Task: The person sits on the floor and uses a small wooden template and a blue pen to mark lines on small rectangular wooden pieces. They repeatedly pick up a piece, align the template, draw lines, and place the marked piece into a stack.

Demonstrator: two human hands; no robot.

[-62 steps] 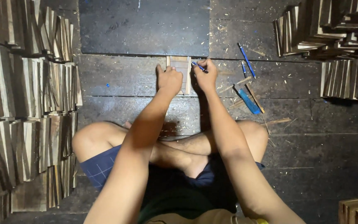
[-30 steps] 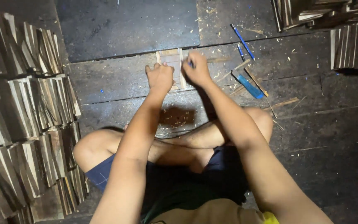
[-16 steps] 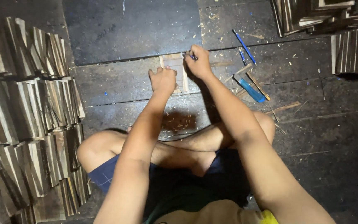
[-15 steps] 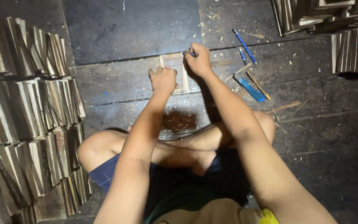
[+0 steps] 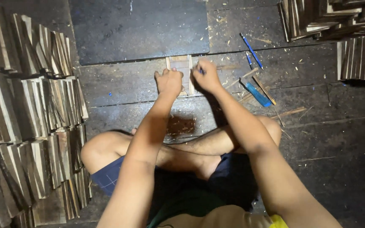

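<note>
Sitting cross-legged on the dark plank floor (image 5: 326, 139), the person presses the left hand (image 5: 169, 82) flat-fisted on a small pale wooden piece (image 5: 180, 67) lying just near a dark board (image 5: 140, 29); the right hand (image 5: 207, 76) pinches a blue pen (image 5: 201, 71) against the piece's right edge; spare pens (image 5: 250, 48) lie to the right; stacked wood slats (image 5: 30, 118) line the left.

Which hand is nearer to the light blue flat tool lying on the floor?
Right. The right hand is beside the light blue tool; the left hand is farther, across the small wooden piece.
</note>
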